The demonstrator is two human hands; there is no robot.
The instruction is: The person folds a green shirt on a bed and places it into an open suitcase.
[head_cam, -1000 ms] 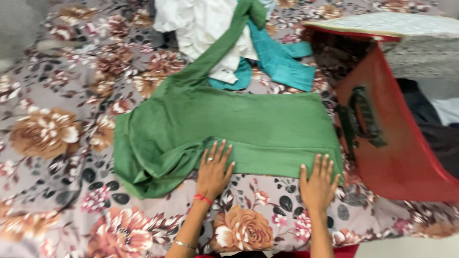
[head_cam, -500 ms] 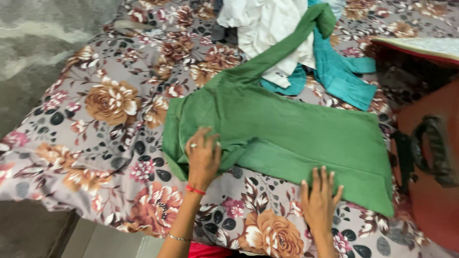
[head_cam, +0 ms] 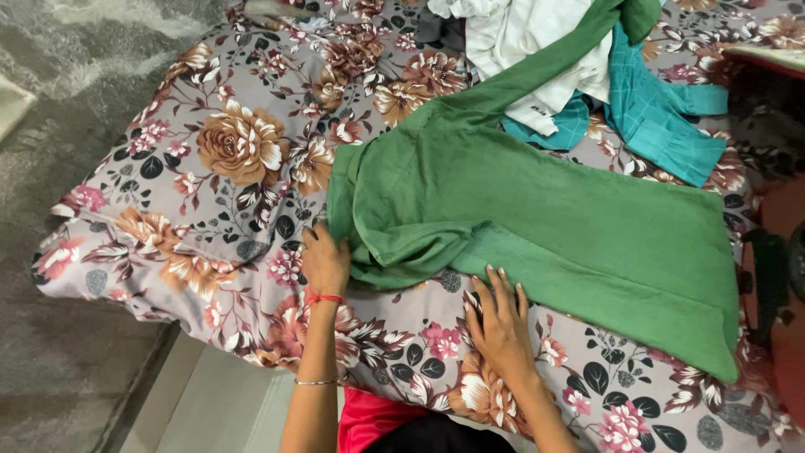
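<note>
A green garment [head_cam: 537, 201] lies spread across the flowered bedsheet [head_cam: 218, 193], one long part of it running up over a pile of clothes. My left hand [head_cam: 324, 260] grips the garment's left edge, fingers curled around the fabric. Further right, my right hand [head_cam: 500, 323] rests flat on the sheet with its fingertips touching the garment's lower folded edge and fingers apart. The garment's lower left corner is bunched in folds between my two hands.
A pile with white cloth [head_cam: 537, 42] and teal cloth [head_cam: 662, 109] sits at the back of the bed. A red bag with a dark handle [head_cam: 780, 277] stands at the right edge. Grey floor [head_cam: 67, 352] lies to the left of the bed.
My left hand slid left off the bunched fabric to the garment's left edge and took hold of it. My right hand moved left along the lower edge. The view shifted left.
</note>
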